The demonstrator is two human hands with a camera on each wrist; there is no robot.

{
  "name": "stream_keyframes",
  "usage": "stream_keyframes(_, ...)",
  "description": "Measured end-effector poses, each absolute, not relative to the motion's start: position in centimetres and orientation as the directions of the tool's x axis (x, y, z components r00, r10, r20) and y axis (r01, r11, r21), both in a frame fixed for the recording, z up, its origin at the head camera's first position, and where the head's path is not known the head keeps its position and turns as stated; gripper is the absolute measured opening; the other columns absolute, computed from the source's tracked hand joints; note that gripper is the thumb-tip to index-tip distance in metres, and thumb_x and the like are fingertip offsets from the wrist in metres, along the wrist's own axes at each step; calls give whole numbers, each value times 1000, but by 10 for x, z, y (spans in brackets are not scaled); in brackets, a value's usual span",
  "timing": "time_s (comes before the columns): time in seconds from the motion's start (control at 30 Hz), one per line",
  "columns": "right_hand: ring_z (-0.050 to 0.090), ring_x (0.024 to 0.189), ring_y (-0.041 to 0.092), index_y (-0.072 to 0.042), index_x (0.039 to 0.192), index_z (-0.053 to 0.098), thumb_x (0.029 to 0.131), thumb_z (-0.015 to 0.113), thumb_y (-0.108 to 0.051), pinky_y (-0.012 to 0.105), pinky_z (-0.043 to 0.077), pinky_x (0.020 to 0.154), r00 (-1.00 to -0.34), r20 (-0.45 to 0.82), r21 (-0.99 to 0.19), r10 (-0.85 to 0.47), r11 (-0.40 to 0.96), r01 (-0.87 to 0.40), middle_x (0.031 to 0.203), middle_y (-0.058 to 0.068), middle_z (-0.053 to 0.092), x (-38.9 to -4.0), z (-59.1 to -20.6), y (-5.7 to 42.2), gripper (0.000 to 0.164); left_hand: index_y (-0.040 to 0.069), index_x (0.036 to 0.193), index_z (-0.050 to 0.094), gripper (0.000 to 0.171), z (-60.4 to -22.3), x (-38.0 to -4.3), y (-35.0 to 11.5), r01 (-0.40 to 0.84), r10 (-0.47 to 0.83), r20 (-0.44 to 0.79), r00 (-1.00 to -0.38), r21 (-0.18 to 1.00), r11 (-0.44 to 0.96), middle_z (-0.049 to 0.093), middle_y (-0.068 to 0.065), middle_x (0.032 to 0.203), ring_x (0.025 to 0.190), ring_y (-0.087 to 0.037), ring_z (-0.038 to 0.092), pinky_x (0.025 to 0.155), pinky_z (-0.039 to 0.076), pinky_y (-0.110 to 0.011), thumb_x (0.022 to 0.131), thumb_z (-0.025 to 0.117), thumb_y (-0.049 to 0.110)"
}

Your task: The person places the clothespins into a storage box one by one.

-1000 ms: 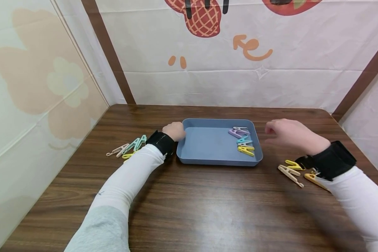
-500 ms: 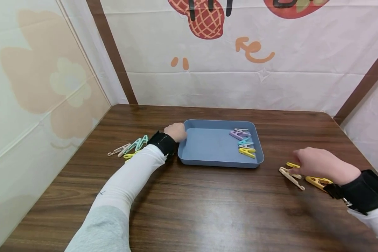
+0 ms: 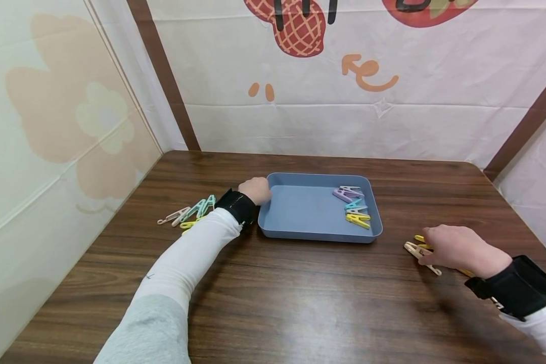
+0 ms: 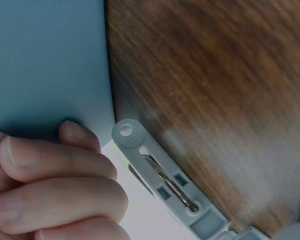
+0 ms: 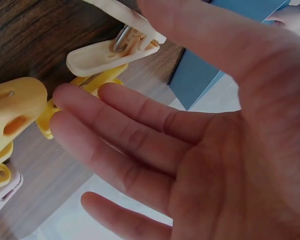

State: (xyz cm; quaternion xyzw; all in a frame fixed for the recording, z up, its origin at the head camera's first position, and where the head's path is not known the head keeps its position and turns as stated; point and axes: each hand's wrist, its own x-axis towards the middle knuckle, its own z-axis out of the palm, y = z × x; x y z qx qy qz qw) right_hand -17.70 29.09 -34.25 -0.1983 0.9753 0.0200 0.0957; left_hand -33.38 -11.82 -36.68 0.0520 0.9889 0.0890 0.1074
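My left hand (image 3: 256,190) holds the left rim of a shallow blue tray (image 3: 300,234), its fingers (image 4: 60,160) curled against the tray wall in the left wrist view. A pale clothespin (image 4: 157,172) with a metal spring shows beside those fingers. My right hand (image 3: 464,248) reaches down over clothespins on the right of the table. Its fingers (image 5: 135,135) are extended and apart, holding nothing. A beige clothespin (image 5: 107,54) lies between thumb and fingers; a yellow clothespin (image 5: 102,82) is behind the fingertips. Another yellow-orange clothespin (image 5: 15,105) is close to them, mostly hidden in the head view.
Inside the tray's right side lie purple clothespins (image 3: 345,195), a blue clothespin (image 3: 352,204) and a yellow clothespin (image 3: 357,219), among others. Left of the tray, mint clothespins (image 3: 193,210), a pink clothespin (image 3: 173,215) and a yellow clothespin (image 3: 188,224) lie on the brown table (image 3: 300,303).
My right hand has moved from beside the tray's right edge down and to the right, over the beige and yellow clothespins. The left hand stays at the tray's rim.
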Motion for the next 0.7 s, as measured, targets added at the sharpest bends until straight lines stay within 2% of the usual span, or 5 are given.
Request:
stream_keyframes(0.33, 36, 53, 12, -14, 65, 48, 76, 81, -27, 29, 26, 49, -911, -210, 10, -355, 931, -365, 60, -3, 38, -176, -345, 291, 37, 9, 77, 56, 24, -361, -330, -116, 73, 111, -216, -970, 174, 982, 59, -7, 82, 73, -20, 58, 68, 50, -39, 97, 43, 14)
stream_keyframes(0.7, 34, 56, 13, -15, 66, 44, 71, 79, -14, 31, 29, 51, -896, -165, 22, -412, 907, -421, 62, -3, 37, -175, -351, 293, 35, 12, 70, 49, 28, -362, -329, -116, 74, 113, -216, -970, 180, 981, 57, -7, 80, 72, -21, 57, 67, 49, -39, 97, 42, 14)
